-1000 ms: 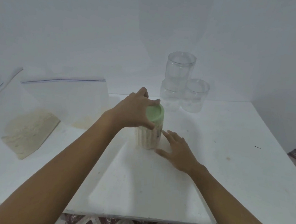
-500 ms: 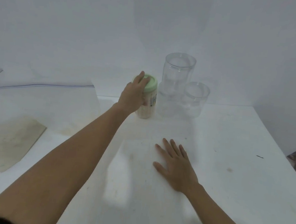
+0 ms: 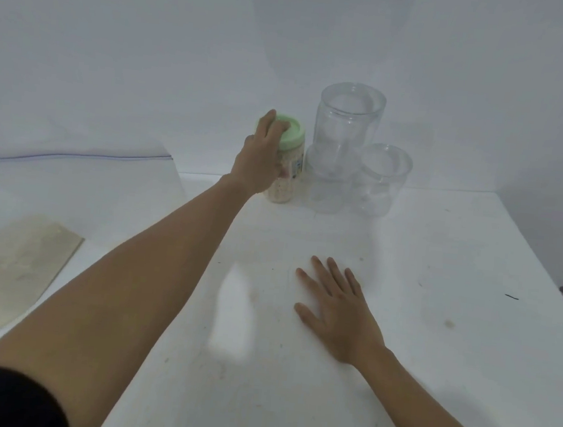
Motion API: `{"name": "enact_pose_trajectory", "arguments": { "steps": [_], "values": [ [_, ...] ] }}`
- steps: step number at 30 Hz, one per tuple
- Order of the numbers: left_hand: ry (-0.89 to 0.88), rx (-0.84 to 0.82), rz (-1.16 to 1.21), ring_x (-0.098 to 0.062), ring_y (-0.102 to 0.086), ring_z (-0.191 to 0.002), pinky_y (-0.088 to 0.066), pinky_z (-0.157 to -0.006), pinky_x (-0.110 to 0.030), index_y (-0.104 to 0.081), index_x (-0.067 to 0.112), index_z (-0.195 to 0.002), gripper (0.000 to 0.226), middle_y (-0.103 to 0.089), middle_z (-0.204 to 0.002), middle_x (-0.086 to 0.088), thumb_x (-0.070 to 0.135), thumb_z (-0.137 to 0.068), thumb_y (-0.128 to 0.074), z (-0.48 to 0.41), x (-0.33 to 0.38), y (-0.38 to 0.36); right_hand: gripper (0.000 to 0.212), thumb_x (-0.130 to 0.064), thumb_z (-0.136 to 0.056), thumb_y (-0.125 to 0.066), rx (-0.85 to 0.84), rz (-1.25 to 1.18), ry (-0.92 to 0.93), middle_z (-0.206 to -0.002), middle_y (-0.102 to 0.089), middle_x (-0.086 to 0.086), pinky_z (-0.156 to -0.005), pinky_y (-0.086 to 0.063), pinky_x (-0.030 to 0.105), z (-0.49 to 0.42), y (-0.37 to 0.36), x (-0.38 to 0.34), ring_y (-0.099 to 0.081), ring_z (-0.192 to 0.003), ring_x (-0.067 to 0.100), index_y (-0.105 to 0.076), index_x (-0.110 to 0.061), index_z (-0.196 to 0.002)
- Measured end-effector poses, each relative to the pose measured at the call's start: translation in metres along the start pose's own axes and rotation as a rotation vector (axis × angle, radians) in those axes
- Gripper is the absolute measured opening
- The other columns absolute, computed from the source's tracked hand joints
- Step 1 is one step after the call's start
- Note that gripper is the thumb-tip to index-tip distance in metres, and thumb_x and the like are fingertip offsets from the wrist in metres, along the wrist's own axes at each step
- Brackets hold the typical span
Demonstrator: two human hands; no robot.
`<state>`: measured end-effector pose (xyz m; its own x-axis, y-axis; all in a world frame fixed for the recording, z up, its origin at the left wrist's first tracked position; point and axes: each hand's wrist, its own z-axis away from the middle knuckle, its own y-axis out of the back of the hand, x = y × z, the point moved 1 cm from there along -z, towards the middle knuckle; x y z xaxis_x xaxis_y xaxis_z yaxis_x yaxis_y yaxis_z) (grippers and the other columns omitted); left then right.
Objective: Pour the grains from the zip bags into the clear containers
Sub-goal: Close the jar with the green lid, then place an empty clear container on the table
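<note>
Now the green-lidded jar [image 3: 285, 179] is gripped by the left hand [image 3: 261, 163] beside the empty jars [image 3: 349, 123], and the right hand [image 3: 336, 308] is laid flat, fingers straight, on the bench [image 3: 440, 263].

- My left arm [image 3: 134, 302], long and bare, from the wrist to above the elbow.
- A black sleeve [image 3: 4, 400] on my left upper arm, plain cloth with a smooth rounded edge, seen in the lower left corner.
- My right arm [image 3: 425, 423], bare as far as the view reaches.
- Both my left hand [image 3: 261, 156] and right hand [image 3: 336, 308], bare.
</note>
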<state>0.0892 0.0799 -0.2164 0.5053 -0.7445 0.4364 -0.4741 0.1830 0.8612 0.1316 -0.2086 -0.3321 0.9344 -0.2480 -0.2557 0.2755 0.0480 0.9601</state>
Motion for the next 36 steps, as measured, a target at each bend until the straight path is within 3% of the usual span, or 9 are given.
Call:
{"name": "enact_pose_trajectory", "arguments": {
  "steps": [3, 6, 11, 15, 21, 28, 31, 33, 36],
  "values": [
    [-0.043, 0.078, 0.050, -0.050, -0.003, -0.153, -0.011, -0.123, -0.063, -0.006, 0.011, -0.163, 0.114, 0.019, -0.167, -0.022, 0.044, -0.082, -0.080, 0.025, 0.003, -0.006, 0.075, -0.068, -0.092, -0.003, 0.016, 0.000, 0.002, -0.170, 0.009, -0.010, -0.126, 0.007, 0.040, -0.001, -0.001, 0.000, 0.016, -0.156, 0.014, -0.005, -0.040, -0.161],
    [0.024, 0.185, 0.119, -0.043, 0.007, -0.155, -0.001, -0.125, -0.051, 0.000, 0.009, -0.163, 0.098, 0.018, -0.169, -0.015, 0.056, -0.097, -0.054, 0.090, -0.001, -0.031, 0.073, -0.068, -0.093, -0.006, 0.031, -0.014, 0.002, -0.170, 0.008, -0.011, -0.126, 0.007, 0.039, -0.001, -0.002, 0.000, 0.015, -0.156, 0.013, -0.006, -0.041, -0.160],
    [0.068, -0.255, -0.148, -0.023, 0.009, -0.158, 0.007, -0.127, -0.037, -0.011, 0.022, -0.163, 0.089, 0.011, -0.170, 0.005, 0.075, -0.092, -0.017, 0.180, -0.031, -0.070, 0.073, -0.066, -0.090, -0.017, 0.139, -0.128, -0.009, -0.167, -0.023, -0.009, -0.127, -0.005, 0.035, -0.004, -0.002, 0.001, -0.013, -0.157, 0.015, -0.039, -0.035, -0.152],
    [-0.025, -0.257, -0.214, -0.022, 0.001, -0.159, 0.010, -0.123, -0.030, -0.018, 0.029, -0.162, 0.085, -0.004, -0.171, 0.006, 0.075, -0.091, -0.012, 0.206, -0.042, -0.059, 0.048, -0.051, -0.089, -0.049, 0.531, -0.399, -0.051, -0.135, -0.057, 0.001, -0.104, -0.045, 0.048, -0.018, 0.026, 0.002, -0.056, -0.126, 0.021, -0.066, -0.024, -0.125],
    [-0.035, -0.287, -0.198, -0.019, 0.003, -0.159, 0.007, -0.125, -0.031, -0.019, 0.031, -0.162, 0.075, -0.006, -0.171, 0.006, 0.066, -0.097, -0.028, 0.207, -0.042, -0.054, 0.053, -0.042, -0.083, -0.065, 0.980, -0.326, -0.102, -0.138, -0.050, 0.010, -0.098, -0.032, 0.035, -0.082, 0.154, -0.008, -0.047, -0.128, 0.029, -0.060, -0.020, -0.131],
    [-0.024, -0.262, -0.141, -0.015, -0.002, -0.158, 0.004, -0.126, -0.031, -0.027, 0.032, -0.160, 0.078, -0.014, -0.170, 0.008, 0.070, -0.092, -0.023, 0.205, -0.045, -0.055, 0.072, -0.055, -0.082, -0.074, 0.697, -0.312, -0.230, -0.168, -0.014, -0.001, -0.114, -0.029, 0.058, -0.138, 0.215, 0.004, -0.013, -0.154, 0.037, -0.045, -0.041, -0.146],
    [-0.017, -0.250, -0.142, -0.016, -0.003, -0.158, 0.005, -0.125, -0.029, -0.028, 0.031, -0.159, 0.080, -0.016, -0.170, 0.007, 0.071, -0.090, -0.020, 0.205, -0.046, -0.056, 0.065, -0.053, -0.076, -0.082, 0.641, -0.516, -0.269, -0.165, -0.012, 0.005, -0.110, -0.038, 0.042, -0.151, 0.213, 0.008, -0.035, -0.144, 0.035, -0.053, -0.037, -0.133],
    [-0.020, -0.247, -0.142, -0.016, -0.004, -0.158, 0.006, -0.125, -0.028, -0.028, 0.031, -0.159, 0.081, -0.016, -0.170, 0.007, 0.071, -0.089, -0.020, 0.204, -0.045, -0.056, 0.059, -0.045, -0.076, -0.085, 0.666, -0.663, -0.306, -0.149, -0.031, 0.009, -0.090, -0.041, 0.027, -0.153, 0.212, 0.007, -0.054, -0.123, 0.030, -0.055, -0.030, -0.125],
    [-0.017, -0.244, -0.123, -0.016, -0.005, -0.158, 0.006, -0.125, -0.028, -0.030, 0.031, -0.158, 0.081, -0.018, -0.169, 0.007, 0.071, -0.089, -0.020, 0.205, -0.046, -0.056, 0.056, -0.040, -0.074, -0.087, 0.730, -0.688, -0.342, -0.126, -0.043, 0.005, -0.081, -0.045, 0.029, -0.150, 0.217, 0.004, -0.057, -0.107, 0.024, -0.055, -0.028, -0.118]
  ]
}}
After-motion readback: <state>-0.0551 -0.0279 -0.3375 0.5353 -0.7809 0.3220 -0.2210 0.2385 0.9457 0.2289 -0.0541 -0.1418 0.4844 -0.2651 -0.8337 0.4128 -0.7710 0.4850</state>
